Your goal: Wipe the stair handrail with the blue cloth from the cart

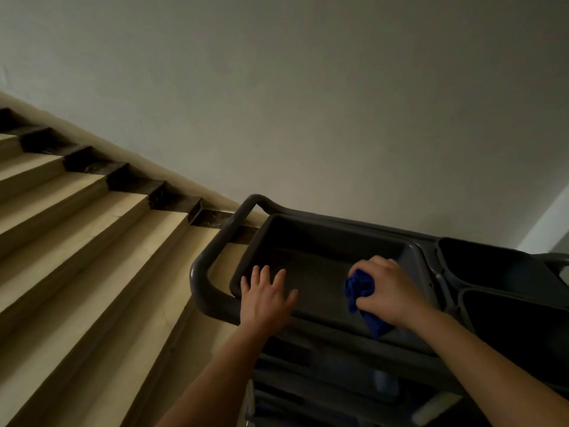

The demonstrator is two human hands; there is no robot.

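A dark grey cleaning cart [212, 245] stands at the foot of the stairs, with a shallow top tray [308, 241]. My right hand [391, 291] is closed around a crumpled blue cloth [360, 291] over the tray's near right corner; part of the cloth hangs below my fist. My left hand [264, 297] rests flat with fingers spread on the tray's near left rim, holding nothing. No stair handrail is in view.
Beige stairs [77, 229] with dark brown skirting rise to the left along a plain wall [308, 103]. Two dark bins [508, 303] sit on the cart's right side. Lower cart shelves show between my forearms.
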